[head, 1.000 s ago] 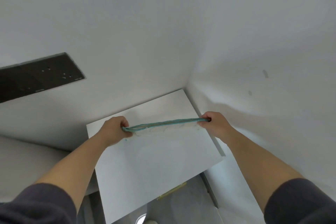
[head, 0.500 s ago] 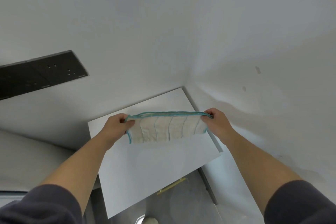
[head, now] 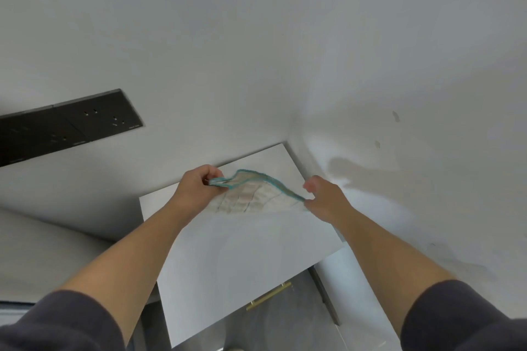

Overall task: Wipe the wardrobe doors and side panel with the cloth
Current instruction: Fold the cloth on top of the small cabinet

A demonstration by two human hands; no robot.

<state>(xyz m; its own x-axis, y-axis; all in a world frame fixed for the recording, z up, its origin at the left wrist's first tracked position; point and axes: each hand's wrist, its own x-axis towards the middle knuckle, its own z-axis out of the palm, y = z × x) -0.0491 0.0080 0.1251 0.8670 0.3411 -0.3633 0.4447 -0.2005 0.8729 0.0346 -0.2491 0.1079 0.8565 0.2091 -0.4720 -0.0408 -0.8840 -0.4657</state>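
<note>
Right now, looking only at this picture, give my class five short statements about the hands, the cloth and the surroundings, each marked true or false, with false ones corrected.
1. The left hand and the right hand both grip the cloth. True.
2. The cloth has a red border. False: its border is teal.
3. A dark socket panel sits on the wall to the left of the hands. True.
4. The cloth is pressed flat against the wall. False: it sags loosely between the two hands.
5. The person wears dark sleeves. True.
</note>
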